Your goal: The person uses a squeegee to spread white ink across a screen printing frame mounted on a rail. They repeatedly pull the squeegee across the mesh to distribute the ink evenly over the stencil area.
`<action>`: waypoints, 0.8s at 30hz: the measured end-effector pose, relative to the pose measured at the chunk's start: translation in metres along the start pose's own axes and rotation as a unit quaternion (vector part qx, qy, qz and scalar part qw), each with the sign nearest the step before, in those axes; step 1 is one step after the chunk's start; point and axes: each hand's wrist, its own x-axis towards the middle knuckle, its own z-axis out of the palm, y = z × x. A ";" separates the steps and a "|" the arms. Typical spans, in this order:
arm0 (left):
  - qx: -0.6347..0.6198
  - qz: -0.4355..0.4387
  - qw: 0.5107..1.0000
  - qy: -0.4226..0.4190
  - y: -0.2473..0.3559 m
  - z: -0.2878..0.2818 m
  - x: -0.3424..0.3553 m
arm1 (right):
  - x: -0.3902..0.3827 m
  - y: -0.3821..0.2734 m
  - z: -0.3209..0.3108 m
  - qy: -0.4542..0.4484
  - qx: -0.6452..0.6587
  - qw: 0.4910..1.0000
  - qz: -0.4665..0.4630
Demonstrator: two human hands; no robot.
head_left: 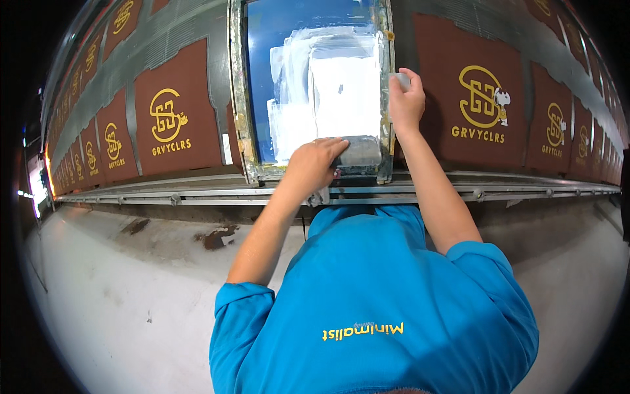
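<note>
At the near end of a screen-printing frame (237, 85), my left hand (311, 168) is closed on the left end of a wide grey squeegee (362, 151). The squeegee lies crosswise on the blue mesh (282, 18). White ink (289, 85) is smeared over the mesh, and a bright white rectangle (348, 98) with a small dark spot lies beyond the squeegee. My right hand (408, 104) is at the frame's right rail, thumb and fingers pinching a small, flat grey piece (398, 80). Its exact kind is not clear.
Brown fabric panels with yellow print (174, 108) lie in a row on the long table to the left, and more brown panels (472, 98) to the right. A metal rail (223, 197) runs along the near table edge. The pale floor (131, 282) has dark worn patches.
</note>
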 end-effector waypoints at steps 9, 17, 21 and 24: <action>0.035 0.039 0.997 -0.064 -0.082 -0.079 0.151 | 0.001 -0.005 0.011 -0.052 -0.064 0.996 0.035; 0.096 0.004 0.994 -0.059 -0.093 -0.101 0.216 | 0.031 -0.007 0.015 0.046 -0.090 0.982 -0.158; 0.095 0.017 0.995 -0.040 -0.100 -0.101 0.216 | 0.074 -0.082 0.028 -0.097 -0.134 0.915 -0.368; 0.094 0.006 0.995 -0.037 -0.095 -0.104 0.216 | 0.078 -0.089 0.041 -0.221 -0.257 0.865 -0.370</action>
